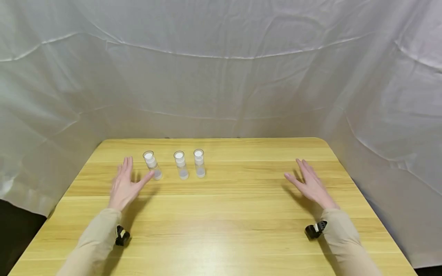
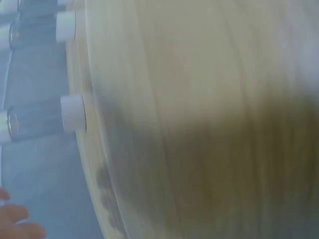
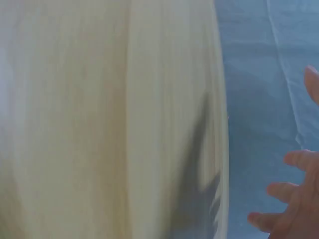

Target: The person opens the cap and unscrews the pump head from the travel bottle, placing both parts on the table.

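Three clear cylindrical containers stand upright in a row on the back left of the table: a left one [image 1: 152, 165], a middle one [image 1: 181, 165] and a right one [image 1: 199, 163]. Each has a white section near its top and a whitish base. My left hand [image 1: 126, 186] is spread over the table beside the left container, its thumb overlapping that base in the head view; touching cannot be told. In the left wrist view the nearest container [image 2: 40, 120] is apart from the fingertips [image 2: 20, 230]. My right hand [image 1: 312, 186], fingers spread, hovers over the right side, holding nothing.
The wooden table [image 1: 241, 214] has rounded back corners. A pale cloth curtain [image 1: 221, 84] hangs behind it and along both sides. Small black wrist cameras, left [image 1: 122, 235] and right [image 1: 315, 230], hang at the sleeves.
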`<state>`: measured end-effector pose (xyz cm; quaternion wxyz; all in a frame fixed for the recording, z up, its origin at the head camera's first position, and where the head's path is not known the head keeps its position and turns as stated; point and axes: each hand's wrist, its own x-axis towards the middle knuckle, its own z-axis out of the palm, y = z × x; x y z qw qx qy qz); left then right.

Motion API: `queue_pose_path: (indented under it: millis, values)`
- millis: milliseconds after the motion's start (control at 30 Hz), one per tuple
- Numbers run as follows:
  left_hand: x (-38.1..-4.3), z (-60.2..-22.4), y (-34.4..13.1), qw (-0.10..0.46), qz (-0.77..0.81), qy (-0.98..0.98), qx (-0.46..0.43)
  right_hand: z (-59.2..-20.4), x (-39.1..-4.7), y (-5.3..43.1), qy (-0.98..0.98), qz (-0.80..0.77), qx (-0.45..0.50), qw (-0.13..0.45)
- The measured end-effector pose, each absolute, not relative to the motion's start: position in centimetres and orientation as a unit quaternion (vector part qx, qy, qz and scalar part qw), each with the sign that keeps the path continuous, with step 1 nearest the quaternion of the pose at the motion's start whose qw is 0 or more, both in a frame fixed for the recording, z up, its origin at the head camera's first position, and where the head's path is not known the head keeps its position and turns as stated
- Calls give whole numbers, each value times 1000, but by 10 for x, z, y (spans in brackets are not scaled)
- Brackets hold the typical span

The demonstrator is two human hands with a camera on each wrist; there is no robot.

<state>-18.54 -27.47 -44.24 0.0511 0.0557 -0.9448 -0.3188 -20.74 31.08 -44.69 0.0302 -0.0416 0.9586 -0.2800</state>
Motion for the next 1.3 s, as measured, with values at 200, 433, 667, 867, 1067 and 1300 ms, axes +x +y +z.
queue_pose_path:
  millis: [200,433,667,867,1067,1300]
  values:
    - [-180,-445,-256,235,-382,-891,66,-445,-202,304,928,-370,-38,0]
    - [-183,-451,-233,453,-359,-813,-69,-443,-194,295,890,-450,10,-79]
    - [-186,-457,-198,417,-433,-790,-118,-444,-193,280,800,-589,6,-110]
    - [-188,-461,-164,322,-498,-800,-94,-444,-191,265,739,-666,6,-100]
    - [-192,-463,-141,191,-579,-790,-61,-445,-190,255,725,-684,-1,-84]
    - [-200,-466,-128,86,-607,-788,-56,-450,-191,250,719,-692,-23,-61]
